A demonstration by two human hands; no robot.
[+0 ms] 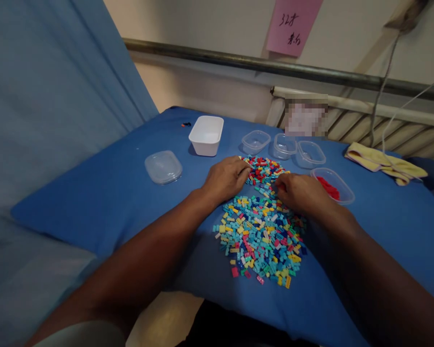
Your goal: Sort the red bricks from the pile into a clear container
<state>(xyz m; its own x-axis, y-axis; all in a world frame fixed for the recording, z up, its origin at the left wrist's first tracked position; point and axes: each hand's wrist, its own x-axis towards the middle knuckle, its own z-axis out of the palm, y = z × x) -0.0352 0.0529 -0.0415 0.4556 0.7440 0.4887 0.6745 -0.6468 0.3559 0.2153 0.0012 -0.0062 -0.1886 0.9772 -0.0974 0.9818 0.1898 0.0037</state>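
Two groups of small plastic building bricks lie on the blue cloth: a smaller far pile (263,168) with many red ones, and a wide near pile (262,236) in turquoise, yellow, pink and dark blue. My left hand (227,178) rests at the left edge of the far pile, thumb and fingers bent together. At that pile's right side is my right hand (298,190), its fingers curled in. Whatever either hand's fingertips hold is hidden. Just beyond my right hand stands a clear tub (345,193) with red bricks in it.
Three clear tubs (256,140) (285,146) (311,154) stand along the back. Left of them are a white bin (207,136), a clear lid (163,167) and a small dark item (186,125). A yellow cloth (385,163) lies at right, near a radiator. A blue curtain hangs left.
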